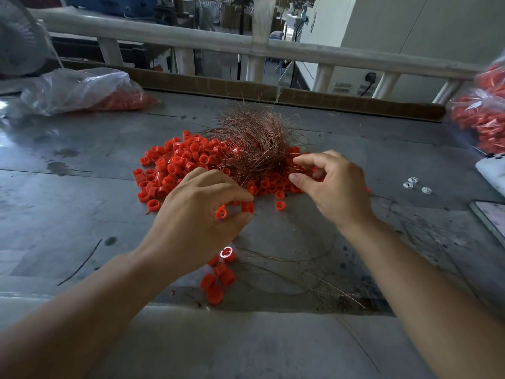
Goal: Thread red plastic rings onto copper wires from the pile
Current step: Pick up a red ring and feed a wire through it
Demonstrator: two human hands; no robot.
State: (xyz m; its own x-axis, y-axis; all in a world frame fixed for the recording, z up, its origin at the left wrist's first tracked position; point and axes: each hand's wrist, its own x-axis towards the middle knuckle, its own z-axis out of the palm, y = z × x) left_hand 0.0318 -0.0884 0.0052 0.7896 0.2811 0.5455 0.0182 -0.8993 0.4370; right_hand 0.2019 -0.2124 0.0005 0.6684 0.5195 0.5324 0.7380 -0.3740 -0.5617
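- A person's left hand (199,214) curls low over the middle of the desk (82,192); forefinger and thumb pinch two red plastic rings (247,207), short glossy cylinders open at both ends.
- The right hand (336,187) hovers just beside it, at the near side of the copper wires (257,140); the fingers are curled, with thumb and forefinger tips a narrow gap apart; whether a strand lies between them cannot be told.
- The copper wires form a bristly, hair-fine tangle, domed like a nest; it sits on the pile of rings (169,165) at the desk's centre; the pile spreads flat toward the left, ring against ring, bright orange-red.
- Toward the front edge, under the left wrist, a short cluster of rings (218,277) lies close together; one catches a white glint; thin loose strands (300,269) curve across the metal to its right.
- The desk is dull grey sheet metal, scuffed and blotched with dark stains; a brown cardboard strip (218,83) lines its far edge.
- At the far left corner a crumpled clear plastic bag (76,88) holds more red rings; at the right edge a second bag (481,116), blurred, is packed with red pieces.
- A few small white pieces (412,183) lie near the right edge; a flat rectangular slab (489,217) sits partly out of frame beside them.
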